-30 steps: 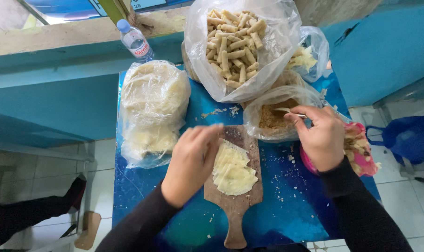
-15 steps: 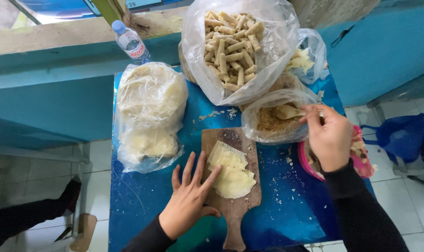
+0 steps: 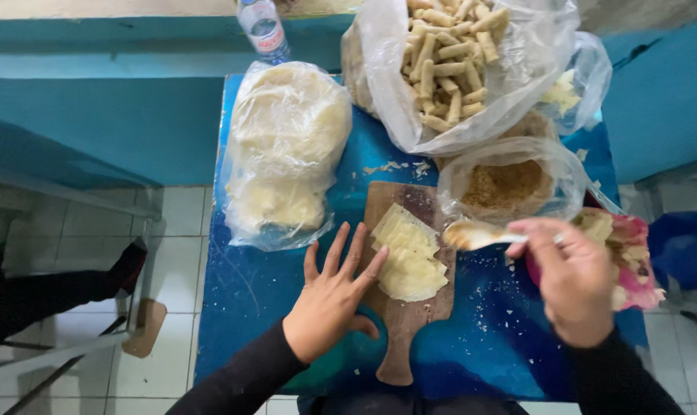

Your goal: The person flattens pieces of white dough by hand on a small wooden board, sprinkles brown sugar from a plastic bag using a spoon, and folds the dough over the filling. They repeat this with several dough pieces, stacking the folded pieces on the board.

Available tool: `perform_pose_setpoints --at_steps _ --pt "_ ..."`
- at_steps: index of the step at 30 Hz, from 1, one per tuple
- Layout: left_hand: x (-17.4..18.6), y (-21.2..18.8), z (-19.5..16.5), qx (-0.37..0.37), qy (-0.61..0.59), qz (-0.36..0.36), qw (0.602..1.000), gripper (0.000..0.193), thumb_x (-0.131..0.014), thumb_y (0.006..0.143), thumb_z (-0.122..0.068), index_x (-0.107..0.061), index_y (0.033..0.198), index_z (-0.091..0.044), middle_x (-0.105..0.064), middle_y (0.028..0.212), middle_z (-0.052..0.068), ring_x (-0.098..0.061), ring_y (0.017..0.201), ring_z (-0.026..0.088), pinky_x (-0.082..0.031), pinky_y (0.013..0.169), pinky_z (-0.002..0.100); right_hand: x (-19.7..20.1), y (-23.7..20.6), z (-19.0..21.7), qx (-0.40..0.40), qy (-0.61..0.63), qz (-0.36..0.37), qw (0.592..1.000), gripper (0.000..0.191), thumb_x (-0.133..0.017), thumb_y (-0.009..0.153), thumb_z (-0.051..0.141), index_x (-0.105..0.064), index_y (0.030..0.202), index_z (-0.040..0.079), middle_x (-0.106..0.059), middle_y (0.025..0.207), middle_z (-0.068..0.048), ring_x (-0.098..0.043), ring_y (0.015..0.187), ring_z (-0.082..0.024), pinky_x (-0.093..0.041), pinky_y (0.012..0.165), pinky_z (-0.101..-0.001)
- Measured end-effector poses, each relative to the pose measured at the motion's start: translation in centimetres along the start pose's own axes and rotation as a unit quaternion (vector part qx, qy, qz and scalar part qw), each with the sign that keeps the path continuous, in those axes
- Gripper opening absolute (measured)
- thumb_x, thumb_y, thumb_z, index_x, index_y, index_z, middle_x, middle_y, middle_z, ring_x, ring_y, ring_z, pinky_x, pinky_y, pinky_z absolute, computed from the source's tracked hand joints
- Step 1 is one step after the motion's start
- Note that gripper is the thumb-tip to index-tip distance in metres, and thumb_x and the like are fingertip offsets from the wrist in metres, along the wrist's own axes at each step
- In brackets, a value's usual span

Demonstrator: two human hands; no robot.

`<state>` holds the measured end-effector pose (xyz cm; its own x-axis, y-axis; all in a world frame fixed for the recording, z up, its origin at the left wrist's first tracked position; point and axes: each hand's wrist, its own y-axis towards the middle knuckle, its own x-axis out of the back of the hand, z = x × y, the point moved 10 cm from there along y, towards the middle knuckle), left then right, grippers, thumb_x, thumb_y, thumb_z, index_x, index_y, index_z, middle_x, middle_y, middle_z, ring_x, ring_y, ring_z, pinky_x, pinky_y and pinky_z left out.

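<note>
A pale, flat dough wrapper (image 3: 407,254) lies on a small wooden paddle board (image 3: 403,323) on a blue table (image 3: 248,292). My left hand (image 3: 334,296) rests flat on the board's left edge, fingers spread, holding nothing. My right hand (image 3: 573,278) grips a spoon (image 3: 477,235) loaded with filling; its bowl hovers at the board's right edge, just right of the wrapper. Behind the spoon stands a plastic-lined bowl of brown crumbly filling (image 3: 508,184).
A plastic bag of stacked round wrappers (image 3: 285,146) lies left of the board. A big bag of rolled pastry sticks (image 3: 456,61) and a water bottle (image 3: 262,29) stand at the back. A pink dish with scraps (image 3: 632,257) sits far right. Tiled floor lies left.
My left hand slid off the wrapper to the board's left edge. My right hand drew the loaded spoon out of the filling bowl toward the wrapper.
</note>
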<state>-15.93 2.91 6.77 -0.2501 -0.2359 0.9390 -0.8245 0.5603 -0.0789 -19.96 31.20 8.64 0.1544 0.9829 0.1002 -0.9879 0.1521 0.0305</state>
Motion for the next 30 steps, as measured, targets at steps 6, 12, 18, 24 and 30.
perform_pose_setpoints --at_steps 6,12,18,24,30 --pt "3.4 -1.9 -0.4 0.101 -0.135 -0.205 0.964 0.037 -0.072 0.092 -0.028 -0.063 0.125 -0.013 -0.064 0.117 0.007 -0.059 0.109 0.028 -0.043 0.087 0.043 -4.5 -3.2 -1.9 -0.02 -0.102 0.089 0.991 0.023 -0.06 0.103 0.016 -0.076 0.108 0.0 -0.076 0.085 -0.007 -0.066 0.08 -0.008 -0.051 0.076 -0.0222" --pt "2.8 -1.4 -1.3 0.096 -0.106 -0.224 0.964 0.015 -0.072 0.09 -0.022 -0.06 0.092 -0.012 -0.059 0.086 0.006 -0.057 0.084 0.028 -0.041 0.071 0.043 -7.5 -7.1 3.8 0.297 -0.306 0.143 0.893 0.024 -0.076 0.086 0.012 -0.077 0.11 0.012 -0.075 0.091 0.0 -0.064 0.08 -0.017 -0.043 0.078 -0.0309" --pt "2.3 -0.7 -1.3 0.081 -0.1 -0.213 0.969 0.018 -0.073 0.086 -0.021 -0.06 0.092 -0.011 -0.059 0.088 0.006 -0.058 0.085 0.028 -0.042 0.071 0.044 -9.2 -11.3 5.7 0.492 -0.345 0.221 0.768 0.038 -0.081 0.079 0.013 -0.073 0.116 0.008 -0.075 0.098 0.002 -0.063 0.078 -0.016 -0.042 0.072 -0.0342" --pt "1.9 -0.1 -1.1 0.072 -0.13 -0.182 0.972 0.014 -0.071 0.084 -0.015 -0.059 0.09 -0.012 -0.06 0.088 0.006 -0.059 0.088 0.028 -0.043 0.072 0.044 -4.5 -7.9 7.7 0.482 -0.355 0.079 0.797 0.02 -0.075 0.088 0.004 -0.072 0.106 0.014 -0.075 0.102 0.001 -0.062 0.084 -0.018 -0.041 0.08 -0.0357" --pt "3.5 0.0 -2.1 0.039 -0.143 -0.226 0.963 0.013 -0.07 0.083 -0.009 -0.058 0.088 -0.011 -0.058 0.088 0.008 -0.057 0.086 0.03 -0.043 0.07 0.042 -3.3 0.1 8.9 0.309 -0.513 -0.045 0.8 0.021 -0.077 0.1 0.01 -0.074 0.12 0.013 -0.065 0.112 -0.008 -0.06 0.106 -0.026 -0.046 0.095 -0.0338"
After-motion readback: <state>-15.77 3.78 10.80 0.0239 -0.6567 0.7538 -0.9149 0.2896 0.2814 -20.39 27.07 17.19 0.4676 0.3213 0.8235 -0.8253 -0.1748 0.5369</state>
